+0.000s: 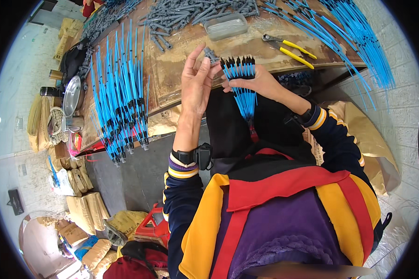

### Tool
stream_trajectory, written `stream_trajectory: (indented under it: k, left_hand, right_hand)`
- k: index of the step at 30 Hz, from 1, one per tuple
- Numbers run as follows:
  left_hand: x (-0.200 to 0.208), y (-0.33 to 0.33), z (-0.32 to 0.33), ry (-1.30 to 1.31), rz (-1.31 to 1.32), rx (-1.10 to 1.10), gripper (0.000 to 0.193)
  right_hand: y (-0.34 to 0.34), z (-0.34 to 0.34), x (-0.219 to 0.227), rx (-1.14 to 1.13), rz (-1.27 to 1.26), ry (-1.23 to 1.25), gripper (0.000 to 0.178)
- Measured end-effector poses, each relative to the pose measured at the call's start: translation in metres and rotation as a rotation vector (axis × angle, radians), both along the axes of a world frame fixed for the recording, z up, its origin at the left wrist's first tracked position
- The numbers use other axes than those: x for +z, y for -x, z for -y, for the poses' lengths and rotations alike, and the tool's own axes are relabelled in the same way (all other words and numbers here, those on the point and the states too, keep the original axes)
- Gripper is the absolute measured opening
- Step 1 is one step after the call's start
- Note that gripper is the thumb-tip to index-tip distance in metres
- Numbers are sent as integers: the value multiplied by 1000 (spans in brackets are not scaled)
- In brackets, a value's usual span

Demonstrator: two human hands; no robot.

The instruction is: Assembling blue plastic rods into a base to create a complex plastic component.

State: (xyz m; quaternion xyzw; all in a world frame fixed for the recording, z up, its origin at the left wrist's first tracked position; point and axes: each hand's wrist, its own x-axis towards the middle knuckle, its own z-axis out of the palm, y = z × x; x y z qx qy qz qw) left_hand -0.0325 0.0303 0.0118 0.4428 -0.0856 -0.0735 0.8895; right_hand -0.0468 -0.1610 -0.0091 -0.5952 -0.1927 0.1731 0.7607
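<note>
Above the edge of a worn wooden worktable point(170, 65), we see both hands at work. The left hand point(197, 88) has a small grey plastic fitting point(210, 54) at its thumb and forefinger tips, parted only by that piece. Just beside them, the right hand point(258, 84) is closed on a fan of blue stems with black tips point(246, 98), thumb across the front; its other fingers are partly hidden behind the stems. Beyond the fingertips we find a translucent plastic tray point(226, 26) beside a heap of grey plastic fittings point(186, 13). Right of the fingers lie yellow-handled pliers point(293, 50); well to their left, more black-banded blue stems point(121, 90).
</note>
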Motion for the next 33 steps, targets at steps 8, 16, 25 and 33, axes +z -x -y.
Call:
stream_trajectory:
  k: [8,16,25,33]
  left_hand:
    - [-3,-4,6,-4,-87,-7,35]
    - [-3,0,9,13,-25,63,29]
    - [-12,-1,3,-2,-3,68,33]
    - [-13,6,4,-96,116,152,40]
  right_hand:
    - [-1,2,3,-9,0,12,23]
    - [-1,-1,2,-76,3,30,28]
    - [-2,-4,5,-62,24,35,24]
    - [-5,-4,2,-25,17,5,24]
